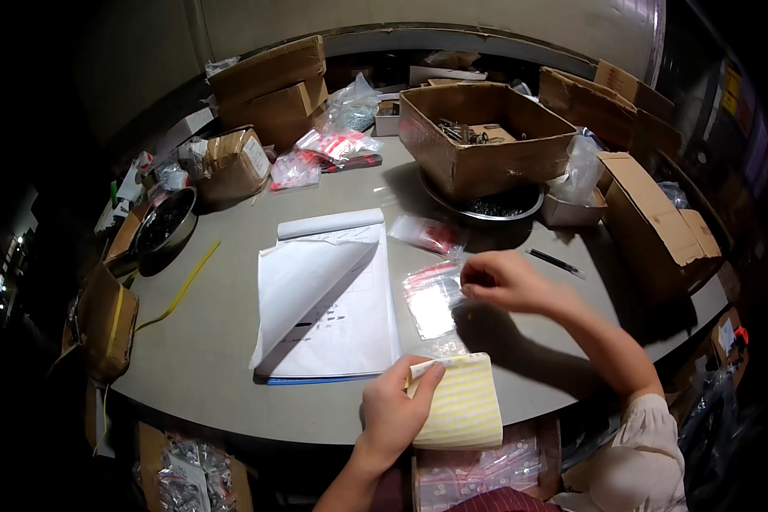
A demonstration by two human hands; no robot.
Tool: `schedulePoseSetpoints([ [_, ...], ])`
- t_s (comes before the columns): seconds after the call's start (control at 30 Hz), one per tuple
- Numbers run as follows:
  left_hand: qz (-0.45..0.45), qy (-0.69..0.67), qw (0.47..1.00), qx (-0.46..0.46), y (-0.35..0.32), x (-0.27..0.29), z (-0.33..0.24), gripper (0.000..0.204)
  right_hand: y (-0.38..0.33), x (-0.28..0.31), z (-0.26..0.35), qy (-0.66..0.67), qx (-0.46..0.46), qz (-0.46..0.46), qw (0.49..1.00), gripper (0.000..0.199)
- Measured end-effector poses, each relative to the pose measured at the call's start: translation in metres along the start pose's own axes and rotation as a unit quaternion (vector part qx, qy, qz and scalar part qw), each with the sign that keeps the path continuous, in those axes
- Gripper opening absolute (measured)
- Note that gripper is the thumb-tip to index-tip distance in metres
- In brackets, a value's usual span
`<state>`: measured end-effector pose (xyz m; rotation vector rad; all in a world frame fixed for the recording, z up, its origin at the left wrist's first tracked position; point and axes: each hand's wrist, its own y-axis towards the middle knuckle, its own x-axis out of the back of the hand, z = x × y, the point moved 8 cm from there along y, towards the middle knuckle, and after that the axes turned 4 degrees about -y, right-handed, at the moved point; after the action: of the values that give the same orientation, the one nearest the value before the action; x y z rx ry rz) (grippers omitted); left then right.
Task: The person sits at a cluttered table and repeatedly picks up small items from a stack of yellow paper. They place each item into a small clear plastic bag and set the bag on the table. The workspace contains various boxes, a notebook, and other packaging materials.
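Observation:
My left hand (398, 405) is closed on the near left edge of a label sheet (459, 408), striped in rows of yellow and white, with the thumb on top. It is held over the table's front edge. My right hand (510, 282) hovers at the right side of some flat clear zip bags (433, 309) with red strips along their tops. Its fingers are curled together in a pinch; whatever they may hold is too small to see. Another zip bag with red print (427, 235) lies just beyond.
A clipboard with papers (333, 307), top sheet curled over, lies left of the bags. Behind stands a carton of metal parts (486, 141) on a steel bowl (520, 215). A black pen (555, 262) rests at right. A yellow strap (183, 290) and a pan (166, 224) are at left.

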<state>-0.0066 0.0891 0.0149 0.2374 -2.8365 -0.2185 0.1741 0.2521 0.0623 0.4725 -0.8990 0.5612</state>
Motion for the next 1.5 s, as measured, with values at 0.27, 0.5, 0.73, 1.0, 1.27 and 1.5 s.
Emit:
schedulePoseSetpoints([
  [0.27, 0.009, 0.018, 1.0, -0.012, -0.001, -0.001, -0.002, 0.022, 0.043, -0.016, -0.045, -0.188, -0.079, 0.096, 0.974, 0.033],
  [0.5, 0.021, 0.026, 0.999, -0.022, -0.002, -0.002, -0.003, 0.021, 0.021, 0.009, -0.027, -0.258, -0.123, 0.168, 0.944, 0.034],
  [0.73, 0.048, -0.006, 0.999, -0.006, -0.002, -0.004, -0.002, 0.022, 0.025, -0.017, -0.02, -0.02, 0.011, 0.128, 0.992, 0.025],
  [1.0, 0.048, -0.012, 0.999, 0.02, -0.003, -0.002, 0.002, 0.022, 0.015, -0.012, -0.037, -0.29, -0.157, 0.082, 0.941, 0.033],
  [1.27, -0.017, -0.285, 0.958, 0.006, -0.007, 0.014, 0.002, 0.019, -0.081, 0.003, -0.036, -0.117, -0.024, 0.027, 0.992, 0.051],
  [1.5, 0.019, -0.32, 0.947, 0.039, -0.007, 0.008, 0.002, 0.017, -0.177, -0.025, 0.055, 0.11, -0.004, 0.204, 0.973, 0.039],
])
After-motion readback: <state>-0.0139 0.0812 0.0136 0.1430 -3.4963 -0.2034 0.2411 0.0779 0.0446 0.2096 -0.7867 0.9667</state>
